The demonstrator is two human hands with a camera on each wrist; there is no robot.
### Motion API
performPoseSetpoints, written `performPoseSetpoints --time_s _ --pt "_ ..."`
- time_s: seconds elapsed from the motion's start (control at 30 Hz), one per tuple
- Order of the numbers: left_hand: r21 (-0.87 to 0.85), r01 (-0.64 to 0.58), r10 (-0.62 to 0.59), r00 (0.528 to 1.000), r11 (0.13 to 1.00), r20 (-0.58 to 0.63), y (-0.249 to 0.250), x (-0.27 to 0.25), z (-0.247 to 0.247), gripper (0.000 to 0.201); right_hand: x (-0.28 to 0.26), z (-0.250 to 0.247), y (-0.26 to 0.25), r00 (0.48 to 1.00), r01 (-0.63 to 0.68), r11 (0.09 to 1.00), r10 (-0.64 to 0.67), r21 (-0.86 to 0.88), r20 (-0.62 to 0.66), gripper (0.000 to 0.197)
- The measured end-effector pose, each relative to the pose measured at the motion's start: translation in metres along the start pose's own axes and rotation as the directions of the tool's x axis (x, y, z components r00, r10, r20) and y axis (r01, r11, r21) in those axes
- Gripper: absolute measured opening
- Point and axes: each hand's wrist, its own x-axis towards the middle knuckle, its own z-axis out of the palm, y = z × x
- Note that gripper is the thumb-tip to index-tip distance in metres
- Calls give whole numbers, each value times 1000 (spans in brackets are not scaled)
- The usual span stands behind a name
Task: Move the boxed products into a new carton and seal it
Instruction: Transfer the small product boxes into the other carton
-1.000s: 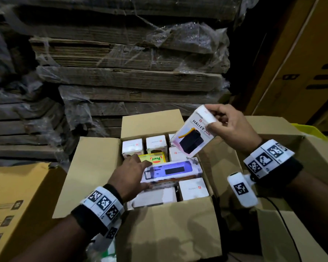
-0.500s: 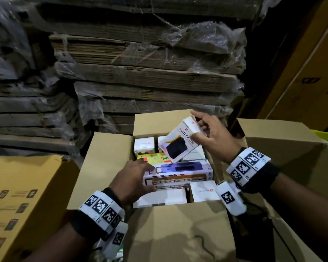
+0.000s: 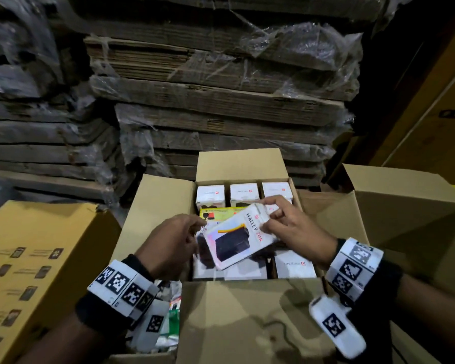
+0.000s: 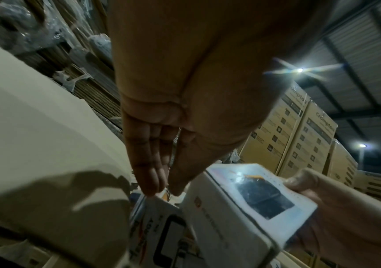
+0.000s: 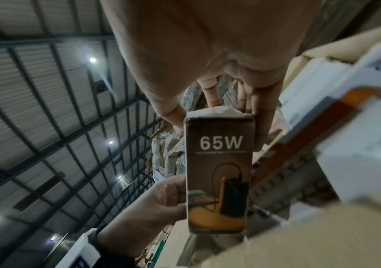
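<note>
Power-bank box [image 3: 235,239] held between right hand [image 3: 294,227] and left hand [image 3: 168,245].

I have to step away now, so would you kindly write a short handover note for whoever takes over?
Right hand grips the HALLEY 20K box over the open carton.
Left hand is at the box's other end; in the left wrist view its fingers are straight, and its grip is unclear.
Done: the carton holds white boxes in rows.
Left: set this box in, then close the flaps and seal.

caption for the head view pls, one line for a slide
Right hand holds a white product box over the open, part-filled carton.
</note>
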Motion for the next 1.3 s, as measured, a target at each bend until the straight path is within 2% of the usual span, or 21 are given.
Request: performPoseSetpoints --time_s 0.1,0.2,0.23,0.3,0.37,0.4,0.47,0.57,0.63,0.73,0.87,0.93,1.0,1.1,1.2,1.3 --pt "-9 17 -17 1000 1000 10 -1 -3 -2 36 -7 13 8 996 -41 998 44 -38 72 37" --pt "-4 39 -39 997 999 62 2 -6 -4 33 -14 19 12 988 -18 958 60 -287 140 32" --pt "-7 53 -52 996 999 74 4 -7 -5 31 -15 19 13 987 5 911 62 -412 149 32" --pt "-14 75 -73 994 997 84 7 -9 -5 28 -17 18 11 988 91 744 18 -662 156 36" --pt "7 74 -75 994 997 75 10 -10 -4 26 -18 18 8 986 153 601 -38 -784 163 37" --pt "24 65 -67 996 998 64 11 -10 -3 24 -18 18 6 985 172 573 -71 -802 160 38" --pt "40 49 -51 998 998 37 13 -11 1 20 -17 20 3 983 182 578 -132 -796 129 32" --pt "66 44 -46 999 997 26 15 -12 8 17 -15 22 5 984 175 648 -129 -741 119 40" --pt "106 52 -55 998 993 32 15 -12 12 21 -14 26 9 982 188 613 -116 -767 148 33" --pt "150 51 -58 997 987 44 17 -12 17 31 -11 30 13 980 199 526 -92 -827 177 26" --pt "124 66 -79 991 990 104 17 -13 18 50 -11 31 14 975 220 483 -114 -848 188 29" --pt "86 73 -80 993 994 81 16 -14 15 52 -13 26 11 969 249 493 -136 -834 208 34" --pt "83 63 -66 997 995 31 15 -13 12 62 -15 16 8 958 278 471 -203 -837 204 37" --pt "133 7 -9 1000 991 14 14 -8 11 83 -17 0 12 968 213 414 -214 -885 133 44" --pt "196 -46 32 997 980 76 16 -7 14 73 -21 -8 25 982 163 441 -155 -883 104 39" --pt "205 -48 35 997 978 67 17 -9 17 65 -26 -9 34 980 168 447 -176 -879 98 29"
